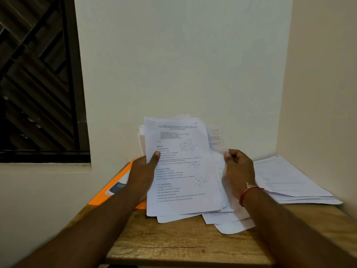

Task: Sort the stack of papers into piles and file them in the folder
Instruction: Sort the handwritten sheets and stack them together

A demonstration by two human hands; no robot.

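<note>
Your left hand (144, 171) grips one white printed paper stack (183, 171), right hand (238, 167) pinches one sheet (215, 141); one orange folder (104, 192), one white paper pile (289, 182) beside.

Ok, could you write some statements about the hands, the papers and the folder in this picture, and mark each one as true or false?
1. The left hand grips the stack of papers, with the thumb on its front. True.
2. The orange folder lies on the right side of the table. False: it lies on the left side, partly under the left forearm.
3. A separate pile of papers rests on the table to the right. True.
4. The right hand lies flat on the table. False: it is raised, its fingers curled, pinching a blurred sheet.
5. The top sheet of the stack is blank. False: it carries printed text and handwritten notes.
</note>
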